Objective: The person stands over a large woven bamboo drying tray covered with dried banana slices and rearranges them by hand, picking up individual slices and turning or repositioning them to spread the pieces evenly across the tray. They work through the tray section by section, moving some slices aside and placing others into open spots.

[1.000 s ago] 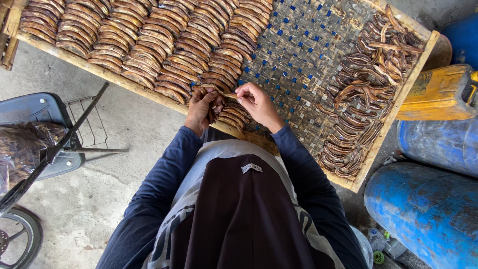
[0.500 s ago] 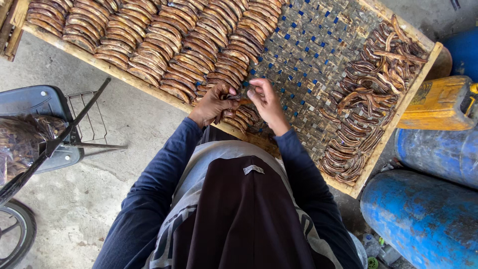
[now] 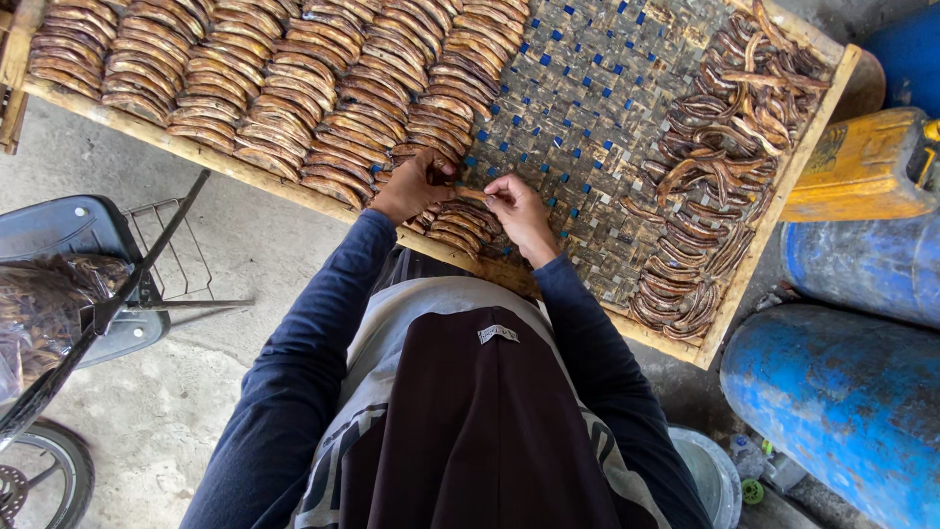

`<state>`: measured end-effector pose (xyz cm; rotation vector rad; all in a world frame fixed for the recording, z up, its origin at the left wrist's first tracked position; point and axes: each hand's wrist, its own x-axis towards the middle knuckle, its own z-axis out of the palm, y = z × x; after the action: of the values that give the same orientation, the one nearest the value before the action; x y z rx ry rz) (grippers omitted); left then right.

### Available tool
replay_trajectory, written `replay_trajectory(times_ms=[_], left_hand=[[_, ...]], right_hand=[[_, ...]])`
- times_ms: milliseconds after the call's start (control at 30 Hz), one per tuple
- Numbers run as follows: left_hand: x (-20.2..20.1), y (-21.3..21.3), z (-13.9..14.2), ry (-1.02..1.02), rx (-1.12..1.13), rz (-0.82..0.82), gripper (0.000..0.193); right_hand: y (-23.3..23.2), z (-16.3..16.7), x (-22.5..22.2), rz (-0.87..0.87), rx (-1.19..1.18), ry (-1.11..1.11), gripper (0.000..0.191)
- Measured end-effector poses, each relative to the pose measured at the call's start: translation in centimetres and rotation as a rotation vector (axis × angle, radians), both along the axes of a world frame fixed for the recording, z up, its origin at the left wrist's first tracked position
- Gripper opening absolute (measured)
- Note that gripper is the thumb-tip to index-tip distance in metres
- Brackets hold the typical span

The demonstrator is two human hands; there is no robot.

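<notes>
A wide wooden-framed drying rack (image 3: 754,264) with a woven mesh bed holds brown dried banana strips. Neat rows of strips (image 3: 294,69) cover its left half; a loose heap of strips (image 3: 720,167) lies along its right side. My left hand (image 3: 411,184) presses down on the near end of a row, fingers curled over the strips. My right hand (image 3: 517,208) pinches one strip (image 3: 477,196) at the row's end, just right of the left hand. A short row of strips (image 3: 458,227) lies below both hands by the frame's near edge.
Blue drums (image 3: 842,392) and a yellow jerrycan (image 3: 862,167) stand at the right. At the left are a wire rack (image 3: 186,264), a dark seat (image 3: 69,235) and a wheel (image 3: 44,480). A bag of brown strips (image 3: 39,313) rests there. Grey concrete floor (image 3: 176,392) lies below.
Both hands have moved closer together onto the row's near end; the right hand has brought its strip down to the mesh beside the left hand.
</notes>
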<state>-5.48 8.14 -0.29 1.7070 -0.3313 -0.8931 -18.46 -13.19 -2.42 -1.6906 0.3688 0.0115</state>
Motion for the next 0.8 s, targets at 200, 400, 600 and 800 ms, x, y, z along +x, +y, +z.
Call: replay_trajectory(times_ms=[200,400,600,800], left_hand=[[-1.7,-1.5,-0.7,-0.687,0.143,-0.105,0.033],[-2.8,-1.7,1.0,-0.69,0.328,-0.152,0.026],[-1.6,-0.3,1.3,-0.614,0.159,-0.171,0.03],[-0.4,0.4,0.6,-0.416,0.124,-0.058,0.023]], right_hand=[[1.9,0.8,-1.8,-0.004,-0.523,-0.099,0.009],[2.1,2.6,-2.3,0.022,-0.764,-0.049,0.008],[2.0,2.7,-3.3,0.012,-0.848,-0.191,0.013],[1.2,3.1,-3.3,-0.01,-0.749,-0.102,0.013]])
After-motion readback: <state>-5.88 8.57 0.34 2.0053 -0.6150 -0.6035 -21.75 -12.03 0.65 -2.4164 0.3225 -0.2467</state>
